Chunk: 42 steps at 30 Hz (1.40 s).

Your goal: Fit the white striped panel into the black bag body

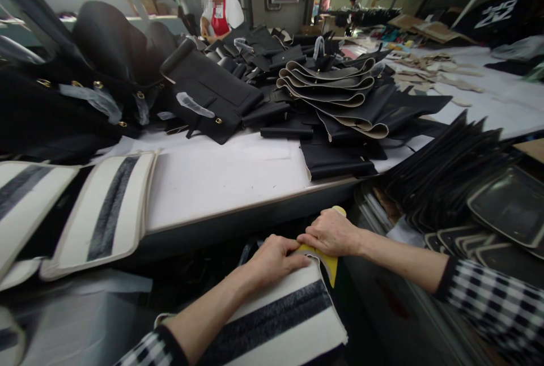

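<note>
A cream panel with a dark grey stripe lies low in front of me, below the table's edge. My left hand presses on its far end. My right hand rests just beyond, fingers on a yellow piece that sticks out at the panel's top edge. Both hands touch each other over that yellow piece. Whether the yellow piece is a tool or a part of the panel I cannot tell.
Two more cream striped panels lie on the white table at left. Black bags and stacked black leather pieces cover the far side. Black cut panels stand in a rack at right. A person in a red apron works far behind.
</note>
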Each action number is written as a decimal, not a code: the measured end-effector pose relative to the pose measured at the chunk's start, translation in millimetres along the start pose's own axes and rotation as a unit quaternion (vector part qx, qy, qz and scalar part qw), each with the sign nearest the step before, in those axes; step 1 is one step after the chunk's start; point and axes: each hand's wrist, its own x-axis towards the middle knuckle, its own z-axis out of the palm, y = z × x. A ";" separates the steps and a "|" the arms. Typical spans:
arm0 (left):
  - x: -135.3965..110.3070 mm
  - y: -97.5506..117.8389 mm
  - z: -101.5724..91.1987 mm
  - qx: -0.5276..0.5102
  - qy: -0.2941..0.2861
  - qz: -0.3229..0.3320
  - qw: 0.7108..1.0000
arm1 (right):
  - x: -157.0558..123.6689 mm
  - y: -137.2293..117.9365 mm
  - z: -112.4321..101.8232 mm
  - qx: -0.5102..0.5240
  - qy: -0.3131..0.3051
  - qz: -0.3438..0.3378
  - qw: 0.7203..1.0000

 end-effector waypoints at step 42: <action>10.0 4.5 -0.9 -0.230 -0.089 -0.073 0.966 | -43.2 -77.6 16.9 0.008 -0.047 0.291 0.956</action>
